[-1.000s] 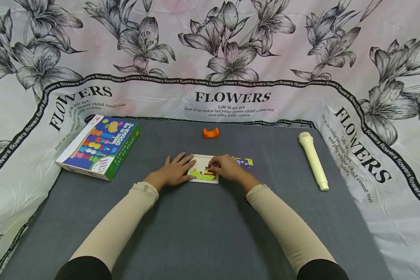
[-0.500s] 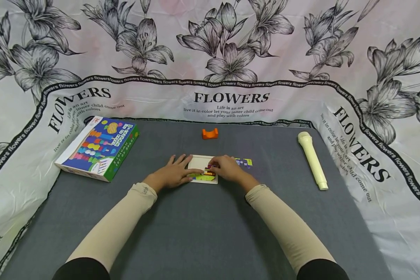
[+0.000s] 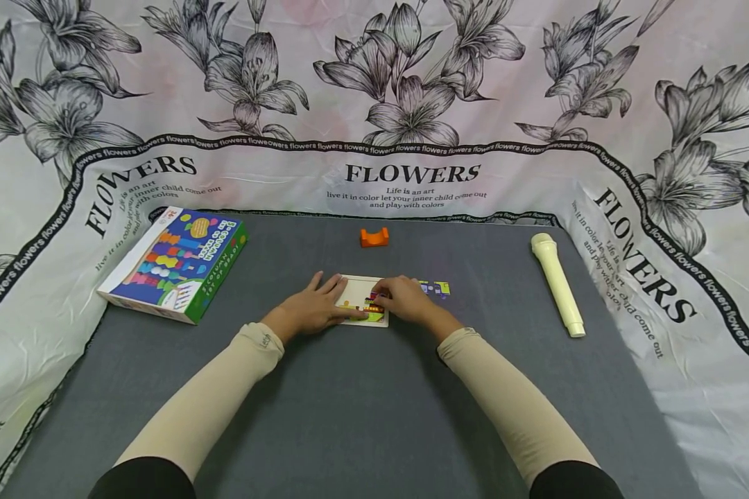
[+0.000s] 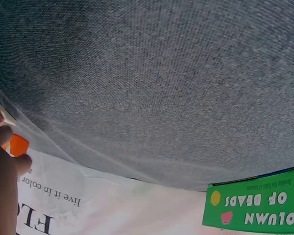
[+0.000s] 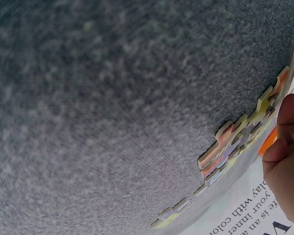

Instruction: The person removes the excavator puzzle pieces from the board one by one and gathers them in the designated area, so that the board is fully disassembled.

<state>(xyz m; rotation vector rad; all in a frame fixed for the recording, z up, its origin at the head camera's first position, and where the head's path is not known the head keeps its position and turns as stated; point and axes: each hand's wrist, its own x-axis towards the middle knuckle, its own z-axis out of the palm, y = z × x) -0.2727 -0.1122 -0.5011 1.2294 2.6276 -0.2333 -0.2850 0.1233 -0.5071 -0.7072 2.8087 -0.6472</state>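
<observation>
A small jigsaw tray point(image 3: 358, 287) with a pale wooden base lies mid-table, its lower part covered by joined colourful pieces. My left hand point(image 3: 308, 310) rests on the tray's left side, fingers spread, thumb stretched across the lower pieces. From the right, my right hand point(image 3: 410, 300) pinches a dark red and purple puzzle piece point(image 3: 376, 296) over the tray's right side; the fingers partly hide it. Loose puzzle pieces point(image 3: 440, 288) lie beyond that hand, partly covered in the head view. More of these loose pieces point(image 5: 225, 147) show in the right wrist view.
An orange curved block point(image 3: 374, 238) sits behind the tray. At the left stands a blue and green bead game box point(image 3: 181, 263). A cream cylindrical stick point(image 3: 559, 285) lies at the right. Floral cloth point(image 3: 412, 184) hangs behind the grey tabletop point(image 3: 362, 409).
My left thumb has moved from the tray's lower left edge to the right, over the lower pieces. The right hand stays at almost the same spot.
</observation>
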